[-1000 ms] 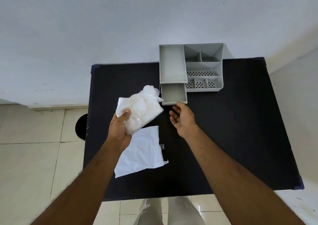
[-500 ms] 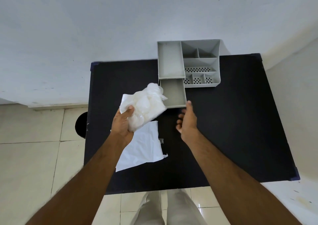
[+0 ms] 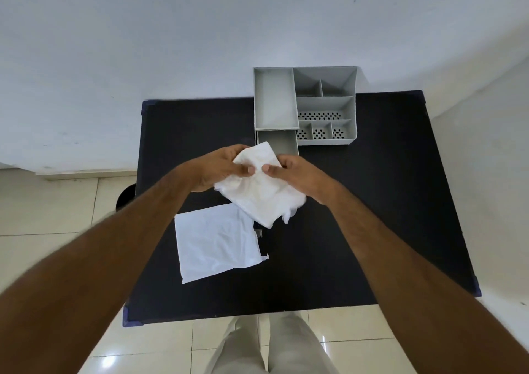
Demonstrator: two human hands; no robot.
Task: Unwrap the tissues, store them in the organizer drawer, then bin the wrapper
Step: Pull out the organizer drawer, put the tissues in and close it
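Drawer [image 3: 279, 144] front behind tissues [image 3: 259, 190]

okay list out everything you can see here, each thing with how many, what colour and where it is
Tissue bundle: one, white, crumpled, held above the table in both hands, just in front of the open drawer.
Flat sheet: one, white, lying on the table near its left front; tissue or wrapper, I cannot tell.
Organizer: one, grey, many compartments, at the table's far edge by the wall.
Organizer drawer: one, grey, pulled open toward the person, nothing visible inside.
Table: one, black top.
Round dark object: one, black, on the floor left of the table, mostly hidden.
Trousers: light beige, below the table edge.
Left hand: gripping the bundle.
Right hand: gripping the bundle.
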